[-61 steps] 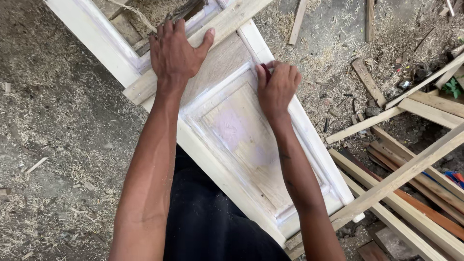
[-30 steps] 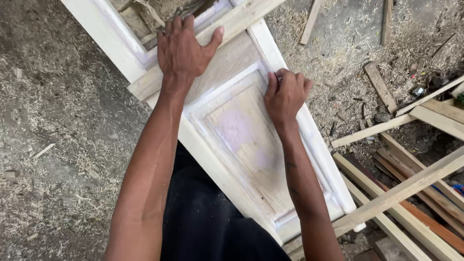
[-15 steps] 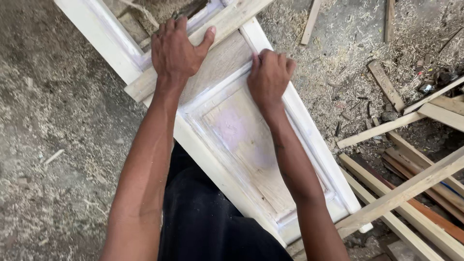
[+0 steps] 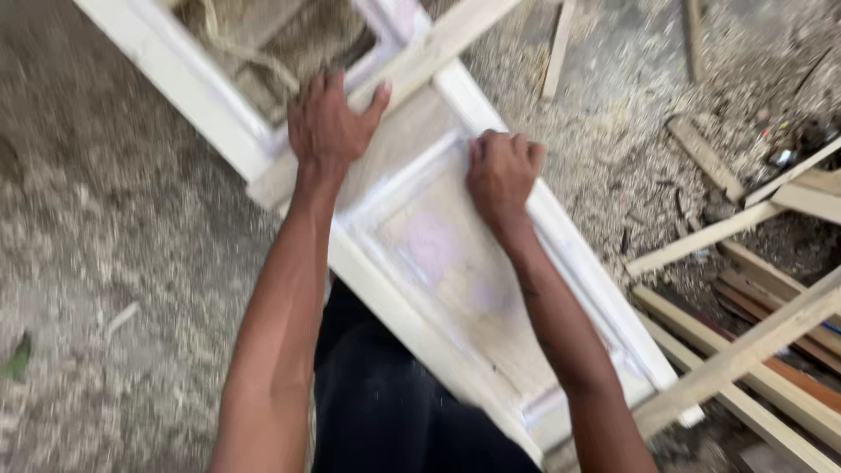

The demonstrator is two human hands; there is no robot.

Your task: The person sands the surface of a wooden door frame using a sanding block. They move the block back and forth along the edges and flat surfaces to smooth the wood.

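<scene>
Right hand (image 4: 501,175) lower on white-puttied door panel (image 4: 447,263) than before, fingers curled together; sawdust floor (image 4: 114,263).

The door (image 4: 455,263) is bare wood, matt, with chalky white filler smeared along its frame and panel edges. Right of the door lie rough, unpainted wooden slats (image 4: 701,236). The floor (image 4: 114,263) around the door is dull, strewn with coarse sawdust.

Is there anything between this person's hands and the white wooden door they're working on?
Nothing visible. The left hand lies flat on the cross rail of the door, and the right hand presses on the upper corner of the recessed panel. Whether the right hand's curled fingers hold something cannot be told.
</scene>
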